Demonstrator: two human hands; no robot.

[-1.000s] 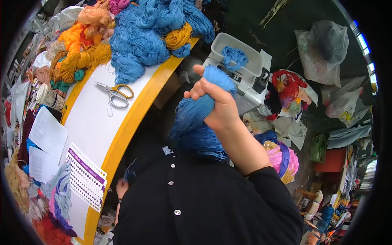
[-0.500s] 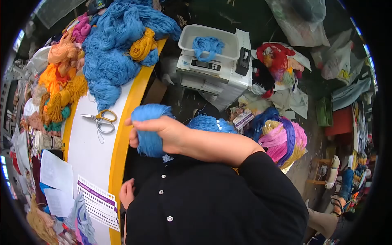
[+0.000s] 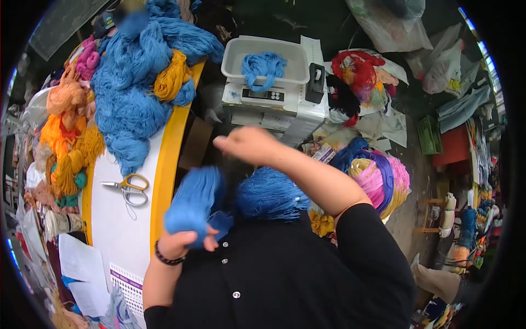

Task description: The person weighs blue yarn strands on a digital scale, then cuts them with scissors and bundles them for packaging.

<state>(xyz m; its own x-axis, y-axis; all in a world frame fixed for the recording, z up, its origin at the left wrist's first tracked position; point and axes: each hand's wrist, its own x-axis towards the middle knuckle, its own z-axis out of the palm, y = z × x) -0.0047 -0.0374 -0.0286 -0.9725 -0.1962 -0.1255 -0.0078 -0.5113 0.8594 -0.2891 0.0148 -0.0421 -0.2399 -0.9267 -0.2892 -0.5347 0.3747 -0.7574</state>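
Observation:
My left hand [image 3: 183,241], with a dark beaded bracelet at the wrist, is wrapped round the lower end of a blue yarn hank [image 3: 194,192] in front of my chest. My right hand [image 3: 249,145] is raised above and to the right of that hank, its fingers curled in and somewhat blurred. Whether a strand runs between those fingers cannot be made out. Another blue bundle of yarn [image 3: 271,194] lies against my front, below my right forearm.
On the white, yellow-edged table [image 3: 123,230] at left are scissors [image 3: 131,189], a large blue yarn heap [image 3: 131,82], orange yarn [image 3: 63,131] and a printed card [image 3: 127,282]. Ahead, a scale [image 3: 263,96] carries a white tray [image 3: 230,60] with blue yarn. Multicoloured hanks [image 3: 381,181] sit at right.
The blue hank has passed from my right hand to my left, which came up from the table edge. My right hand has moved up and to the right, off the hank. The view has shifted slightly.

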